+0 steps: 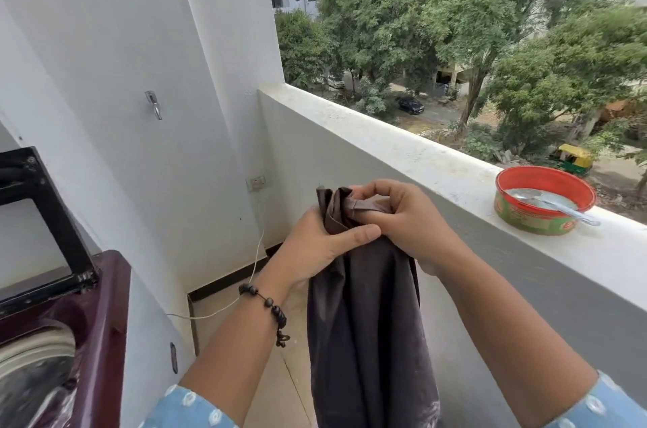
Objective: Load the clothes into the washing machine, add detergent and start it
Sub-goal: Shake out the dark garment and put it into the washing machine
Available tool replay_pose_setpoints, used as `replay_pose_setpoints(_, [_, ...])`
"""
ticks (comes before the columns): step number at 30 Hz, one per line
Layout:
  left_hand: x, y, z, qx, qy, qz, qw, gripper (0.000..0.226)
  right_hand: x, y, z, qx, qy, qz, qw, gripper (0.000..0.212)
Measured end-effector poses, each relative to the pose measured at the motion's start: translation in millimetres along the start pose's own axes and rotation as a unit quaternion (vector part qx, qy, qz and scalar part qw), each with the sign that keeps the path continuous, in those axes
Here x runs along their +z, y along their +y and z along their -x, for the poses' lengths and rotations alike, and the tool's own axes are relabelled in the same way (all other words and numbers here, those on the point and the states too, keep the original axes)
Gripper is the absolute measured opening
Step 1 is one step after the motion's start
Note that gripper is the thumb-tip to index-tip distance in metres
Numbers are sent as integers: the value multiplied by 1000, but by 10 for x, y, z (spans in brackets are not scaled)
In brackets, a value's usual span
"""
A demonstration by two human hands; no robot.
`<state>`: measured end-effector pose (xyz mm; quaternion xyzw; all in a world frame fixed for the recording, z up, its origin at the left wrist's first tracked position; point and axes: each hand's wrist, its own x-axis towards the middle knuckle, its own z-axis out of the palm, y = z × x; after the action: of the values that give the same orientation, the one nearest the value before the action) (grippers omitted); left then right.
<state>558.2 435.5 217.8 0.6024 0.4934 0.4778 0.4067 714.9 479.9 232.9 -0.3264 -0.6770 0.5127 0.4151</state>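
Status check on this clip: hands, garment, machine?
Left hand and right hand both grip dark garment, bunched at top. Washing machine lid up, garment not in. Nothing blocking.

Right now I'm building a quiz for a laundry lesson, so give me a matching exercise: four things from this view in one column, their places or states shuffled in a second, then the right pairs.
Column one:
1. dark garment
2. red tub
3. washing machine
4. spoon

Column two:
A. lid raised, drum showing
B. gripped by left hand and right hand, hanging down
C. lying in the tub, handle over the rim
D. standing on the balcony ledge

Pairs: 1-B, 2-D, 3-A, 4-C
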Motion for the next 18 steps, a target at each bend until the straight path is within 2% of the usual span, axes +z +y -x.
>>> replay_pose_setpoints(3, [-117,30,-8,-21,20,-54,998,31,-181,108,-28,44,-1,9,999,21])
replay_pose_setpoints(5, [-150,57,-14,-23,69,-47,996,10,-245,178,2,75,-52,-21,996,26])
replay_pose_setpoints(6, [-163,85,-20,-19,95,-34,995,6,-258,229,25,92,-86,-27,992,28])
replay_pose_setpoints(9, [-230,184,-46,6,165,46,985,17,-271,495,94,120,-177,9,977,30])
replay_pose_setpoints(11, [-330,250,-89,18,210,136,968,21,-294,730,142,143,-209,53,966,23])
replay_pose_setpoints(12, [-399,264,-117,24,224,186,956,21,-322,843,166,161,-212,70,961,17])
replay_pose_setpoints(15, [-611,338,-155,38,271,281,920,21,-443,1150,224,201,-204,90,954,21])
replay_pose_setpoints(17, [-741,321,-153,44,293,299,907,19,-513,1282,253,193,-174,37,965,15])
replay_pose_setpoints(18, [-780,298,-139,40,298,302,905,18,-538,1312,252,176,-144,0,974,19])
